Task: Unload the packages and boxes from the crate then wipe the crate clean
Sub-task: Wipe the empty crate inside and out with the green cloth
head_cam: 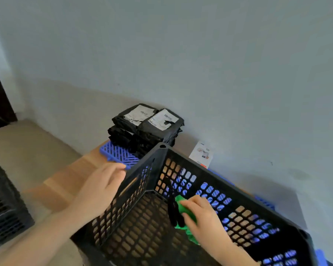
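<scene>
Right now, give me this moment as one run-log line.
phase: wiping | left hand: holds crate wall | right hand: grips green cloth inside crate | packages: stacked on blue pallet

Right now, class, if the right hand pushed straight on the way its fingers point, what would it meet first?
Probably the black strip just ahead of the green cloth that the right hand holds, then the left wall of the crate; depth is unclear.

Storeroom: labelled parcels (pixel 148 125) stacked, blue pallet (pixel 119 152).
</scene>
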Demonstrator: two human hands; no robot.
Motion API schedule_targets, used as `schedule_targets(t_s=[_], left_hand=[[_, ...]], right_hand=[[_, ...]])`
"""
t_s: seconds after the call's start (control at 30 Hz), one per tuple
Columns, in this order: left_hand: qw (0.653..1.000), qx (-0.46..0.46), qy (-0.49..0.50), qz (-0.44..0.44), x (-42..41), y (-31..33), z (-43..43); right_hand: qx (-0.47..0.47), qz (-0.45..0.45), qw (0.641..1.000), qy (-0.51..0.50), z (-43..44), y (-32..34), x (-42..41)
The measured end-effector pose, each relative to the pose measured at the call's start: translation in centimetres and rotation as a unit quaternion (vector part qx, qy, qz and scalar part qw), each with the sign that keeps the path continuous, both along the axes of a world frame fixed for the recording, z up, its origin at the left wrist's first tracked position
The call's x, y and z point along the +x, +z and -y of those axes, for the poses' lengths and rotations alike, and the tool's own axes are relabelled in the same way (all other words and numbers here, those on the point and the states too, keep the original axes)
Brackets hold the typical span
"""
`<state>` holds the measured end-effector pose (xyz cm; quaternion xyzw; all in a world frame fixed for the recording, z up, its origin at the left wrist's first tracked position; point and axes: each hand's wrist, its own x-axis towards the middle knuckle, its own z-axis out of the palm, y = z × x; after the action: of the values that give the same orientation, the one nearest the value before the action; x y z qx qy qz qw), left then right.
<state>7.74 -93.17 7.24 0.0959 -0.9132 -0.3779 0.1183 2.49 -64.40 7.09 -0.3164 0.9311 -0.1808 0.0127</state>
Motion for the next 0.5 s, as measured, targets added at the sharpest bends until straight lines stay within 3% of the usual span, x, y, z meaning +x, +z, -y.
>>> schedule_targets(t_s=[0.1, 0.2, 0.5], left_hand=[[1.0, 0.023, -0.013, -0.015, -2.0, -0.3, -0.7], [0.998, -0.025, -0.052, -0.024, -3.7, -0.4, -1.6], [0.977, -0.18, -0.109, -0.03, -6.0, -1.5, -2.4]], right_hand=[[0.042, -0.154, 0.987, -0.015, 0.2, 1.1, -0.3], [0.081, -0.259, 0.962, 0.004, 1.0, 1.8, -1.5], [0.242, -0.367, 0.894, 0.09, 7.0, 1.4, -8.9]])
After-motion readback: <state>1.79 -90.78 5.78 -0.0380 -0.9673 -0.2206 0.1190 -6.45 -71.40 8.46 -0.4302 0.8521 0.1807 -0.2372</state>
